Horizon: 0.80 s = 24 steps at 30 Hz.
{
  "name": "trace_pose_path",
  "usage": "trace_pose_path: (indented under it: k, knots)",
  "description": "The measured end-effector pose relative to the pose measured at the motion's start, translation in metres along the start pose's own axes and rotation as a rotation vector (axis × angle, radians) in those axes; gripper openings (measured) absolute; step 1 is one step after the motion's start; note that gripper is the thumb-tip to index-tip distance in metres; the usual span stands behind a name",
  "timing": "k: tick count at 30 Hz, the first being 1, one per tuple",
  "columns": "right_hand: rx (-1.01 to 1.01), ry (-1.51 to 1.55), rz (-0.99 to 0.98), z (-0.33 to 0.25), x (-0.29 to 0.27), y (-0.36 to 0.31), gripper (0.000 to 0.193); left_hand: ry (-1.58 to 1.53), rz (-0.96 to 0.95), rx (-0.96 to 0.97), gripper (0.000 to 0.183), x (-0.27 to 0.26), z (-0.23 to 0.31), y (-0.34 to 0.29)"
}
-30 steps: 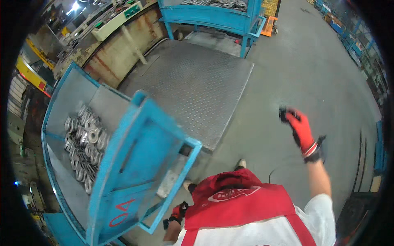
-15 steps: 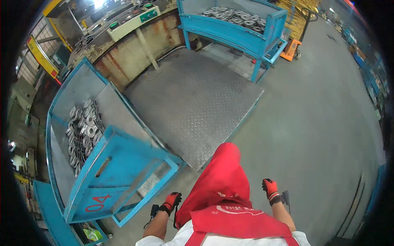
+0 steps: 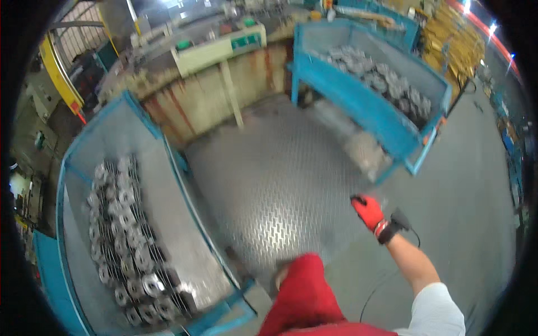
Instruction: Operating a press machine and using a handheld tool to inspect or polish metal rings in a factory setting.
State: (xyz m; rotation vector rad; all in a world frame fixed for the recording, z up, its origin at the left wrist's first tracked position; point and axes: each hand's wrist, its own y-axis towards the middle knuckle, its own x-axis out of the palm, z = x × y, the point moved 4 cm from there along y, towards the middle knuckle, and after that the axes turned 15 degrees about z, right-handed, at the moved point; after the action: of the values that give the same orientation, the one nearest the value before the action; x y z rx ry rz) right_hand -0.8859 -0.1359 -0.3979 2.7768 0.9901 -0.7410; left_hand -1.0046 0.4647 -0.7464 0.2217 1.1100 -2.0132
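Observation:
My right hand (image 3: 367,211), in a red glove with dark fingertips, hangs over the right edge of the diamond-plate platform (image 3: 263,173). Its fingers are curled in, and nothing shows in them. A black device (image 3: 399,220) with a cable is strapped at that wrist. My left hand is out of the picture. On the left stands a blue metal bin (image 3: 185,182) holding rows of stacked grey metal rings (image 3: 126,224). A second blue bin (image 3: 347,95), at the far right of the platform, holds more metal rings (image 3: 386,78), blurred by motion.
A pale control box (image 3: 221,49) with green buttons sits on a rusty machine base (image 3: 196,98) ahead. To the right runs a grey floor (image 3: 465,185). Yellow stacked material (image 3: 451,36) stands behind the far bin. A yellow post (image 3: 59,75) rises at the left.
I have stepped forward, so both bins look nearer and more of the left bin's rings show. My right hand has swung up and forward; my left hand has left the view.

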Motion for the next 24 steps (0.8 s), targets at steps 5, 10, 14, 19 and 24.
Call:
trace_pose_path:
  k: [5, 10, 14, 19, 24]
  knots:
    - [0.098, -0.252, -0.119, -0.017, -0.008, 0.023, 0.032, -0.47, 0.118, -0.604, 0.032, -0.101, 0.133, 0.043]
    - [0.151, -0.904, -0.255, 0.045, -0.108, -0.011, 0.032, -0.629, 0.235, -0.673, 0.033, -0.16, 0.231, 0.028]
    - [0.168, -1.198, -0.366, 0.142, -0.175, -0.02, 0.031, -0.57, 0.24, -0.645, 0.034, -0.162, 0.285, 0.007]
    - [-0.26, -0.841, -0.629, 0.159, -0.155, 0.058, 0.034, 0.15, 0.223, -0.086, 0.035, -0.136, 0.311, -0.002]
    - [-0.014, -0.54, -0.513, 0.097, -0.098, 0.205, 0.028, -0.246, 0.3, -0.239, 0.037, -0.187, 0.393, 0.049]
